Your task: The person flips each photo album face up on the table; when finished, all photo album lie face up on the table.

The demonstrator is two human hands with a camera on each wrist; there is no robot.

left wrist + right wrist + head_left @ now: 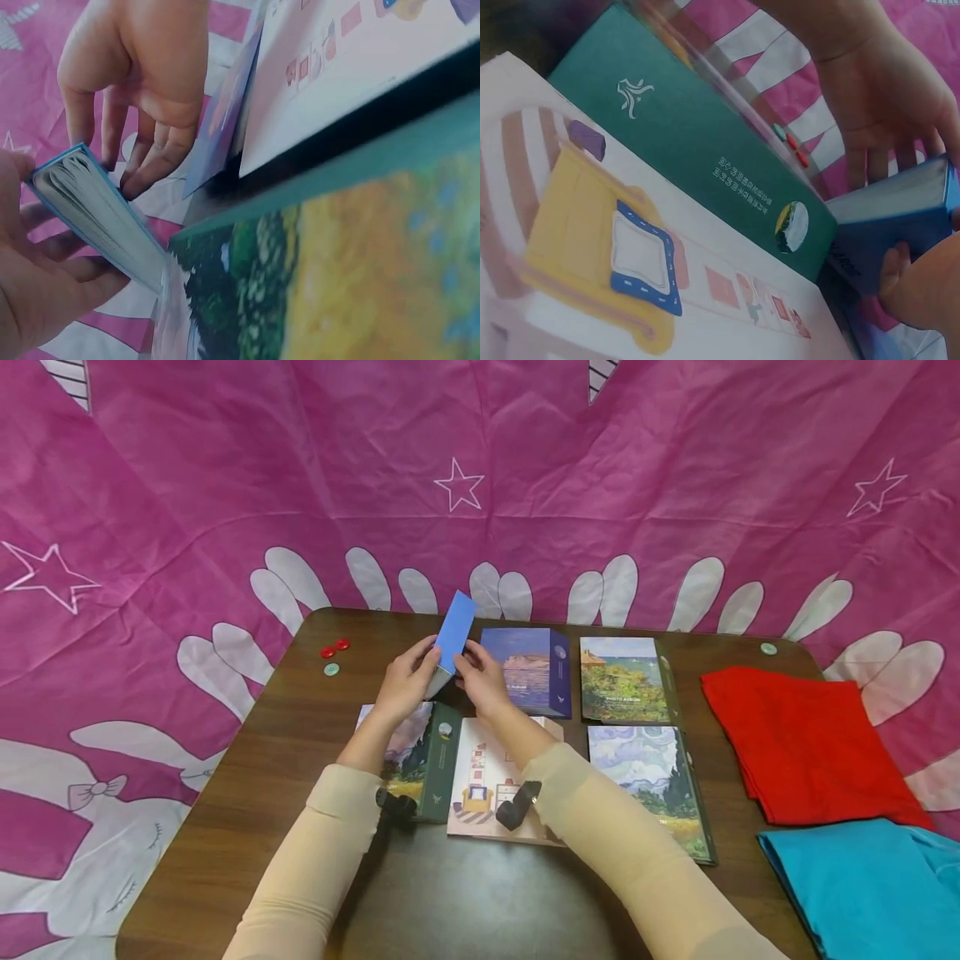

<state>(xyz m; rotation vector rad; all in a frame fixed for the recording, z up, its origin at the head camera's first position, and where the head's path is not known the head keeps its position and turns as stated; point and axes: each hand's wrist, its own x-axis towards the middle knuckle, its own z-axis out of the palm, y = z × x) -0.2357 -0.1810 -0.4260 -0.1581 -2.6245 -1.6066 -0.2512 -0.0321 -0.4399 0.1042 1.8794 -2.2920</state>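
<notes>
A blue photo album point(456, 631) is held up between both hands over the back left of the table, its spine facing up. Its white page edges point(94, 206) show in the left wrist view. My left hand point(408, 677) grips its left side, thumb near the spine and fingers along the cover. On the other side my right hand point(482, 675) holds it, with the thumb on the blue cover point(870, 255) in the right wrist view. Below the hands lie a green-spined album point(442, 768) and a pink-white album point(472, 768) with a yellow armchair picture.
A purple-blue album point(525, 664) lies right of the hands, then a garden-picture album point(622, 681) and a wheat-field album point(645, 768). Red buttons point(335, 648) and green buttons point(332, 669) sit on the table point(285, 760). Red cloth point(817, 743) and blue cloth point(862, 885) are at right.
</notes>
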